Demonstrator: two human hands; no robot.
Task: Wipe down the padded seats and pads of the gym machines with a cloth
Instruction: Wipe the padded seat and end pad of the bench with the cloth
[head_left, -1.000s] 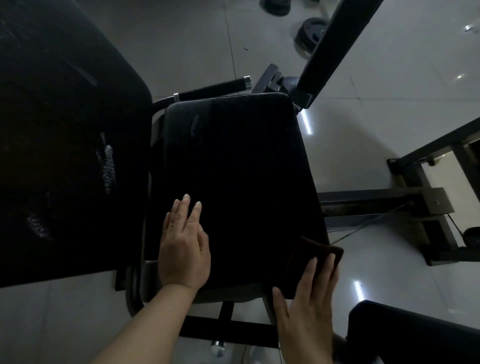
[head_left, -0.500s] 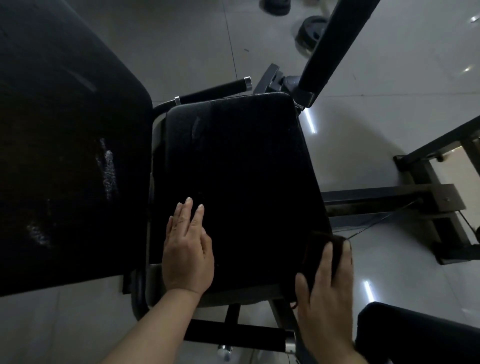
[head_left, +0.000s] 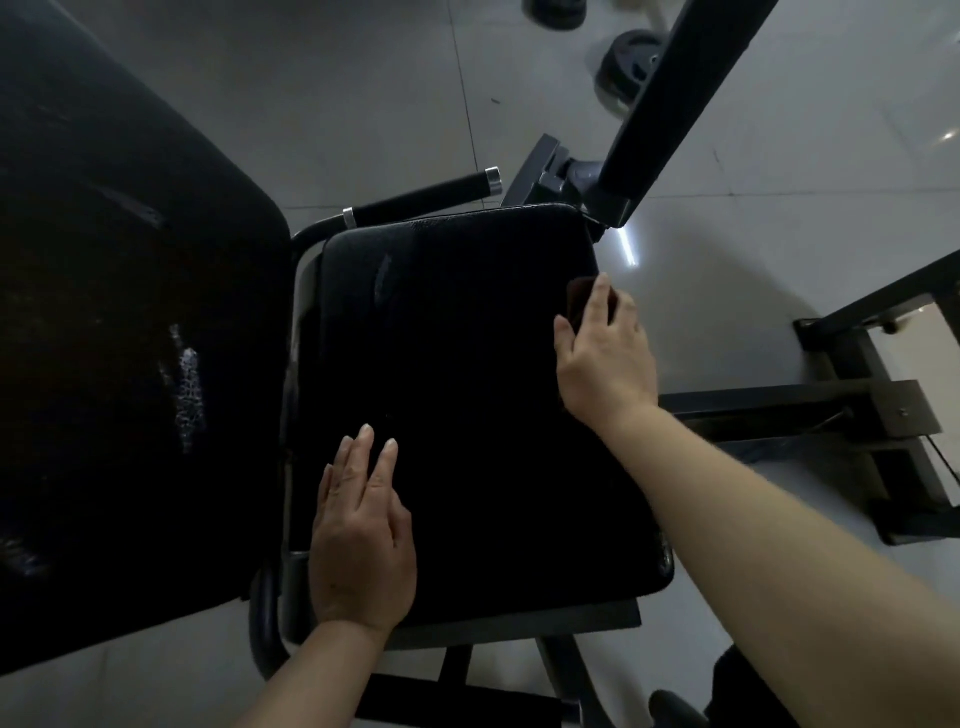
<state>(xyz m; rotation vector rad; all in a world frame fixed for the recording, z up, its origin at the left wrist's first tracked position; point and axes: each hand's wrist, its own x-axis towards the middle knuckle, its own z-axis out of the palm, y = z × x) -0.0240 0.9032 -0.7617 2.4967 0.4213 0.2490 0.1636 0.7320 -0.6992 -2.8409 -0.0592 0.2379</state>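
Two black pads fill most of what I see: the big cracked backrest (head_left: 119, 322) at nine o'clock and the padded seat (head_left: 467, 405) in the middle, which is the one I am wiping. Beyond it, at twelve o'clock, a handle bar (head_left: 426, 200) sticks out over the tiled floor (head_left: 363, 93), and the machine frame (head_left: 857, 410) sits at three o'clock. My left hand (head_left: 363, 540) lies flat on the seat at seven o'clock, its fingers straight and close together, I judge to steady me as I lean over. My right hand (head_left: 605, 353) is up at the seat's two o'clock edge, fingers stretched forward and pressing the small dark cloth (head_left: 581, 299) against the padding there, so the cloth drags along the rim
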